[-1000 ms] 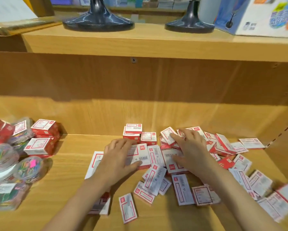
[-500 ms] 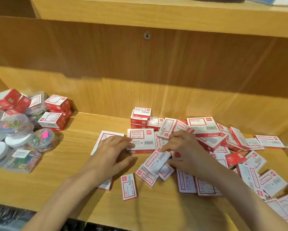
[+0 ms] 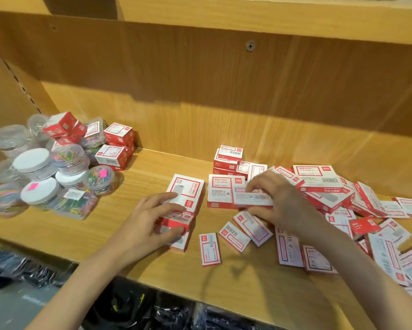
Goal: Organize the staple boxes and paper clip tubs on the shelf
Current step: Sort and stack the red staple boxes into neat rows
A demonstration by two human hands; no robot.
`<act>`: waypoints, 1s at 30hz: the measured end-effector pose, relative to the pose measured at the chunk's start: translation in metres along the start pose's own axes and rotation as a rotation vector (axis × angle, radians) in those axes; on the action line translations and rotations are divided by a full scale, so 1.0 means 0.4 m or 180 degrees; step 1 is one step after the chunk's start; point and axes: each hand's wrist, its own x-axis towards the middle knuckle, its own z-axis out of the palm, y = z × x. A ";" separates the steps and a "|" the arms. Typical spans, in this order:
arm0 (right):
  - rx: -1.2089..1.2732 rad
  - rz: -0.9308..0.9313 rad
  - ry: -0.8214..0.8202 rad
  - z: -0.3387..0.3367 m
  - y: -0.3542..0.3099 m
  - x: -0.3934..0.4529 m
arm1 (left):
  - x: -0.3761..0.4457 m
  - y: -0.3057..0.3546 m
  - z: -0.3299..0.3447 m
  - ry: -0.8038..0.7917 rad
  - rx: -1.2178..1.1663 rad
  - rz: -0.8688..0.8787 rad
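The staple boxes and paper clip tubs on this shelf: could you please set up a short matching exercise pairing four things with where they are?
1. left hand
2. right hand
3. paper clip tubs
4. screw

A. in the back panel above
B. heaped at the shelf's left end
C. gripping a small stack of staple boxes
D. pinching a single staple box

Pairs: 1-C, 2-D, 3-B, 4-A
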 end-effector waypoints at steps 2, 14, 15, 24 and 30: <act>-0.0393 0.0002 0.0591 -0.015 0.010 0.021 | -0.015 -0.009 0.004 -0.0090 -0.0002 0.0055; -0.0863 0.0619 0.0978 -0.082 0.040 -0.036 | 0.027 0.044 0.016 0.0134 0.0280 0.0480; -0.0808 0.0632 0.1018 -0.098 0.038 -0.065 | 0.036 0.059 0.023 0.0147 0.0243 0.0551; -0.1715 0.1262 -0.0948 -0.100 0.026 -0.289 | 0.109 0.196 0.127 -0.0537 0.0029 0.1201; -0.0735 0.1175 0.0268 -0.055 0.024 -0.326 | 0.126 0.255 0.167 -0.0907 -0.0293 0.1264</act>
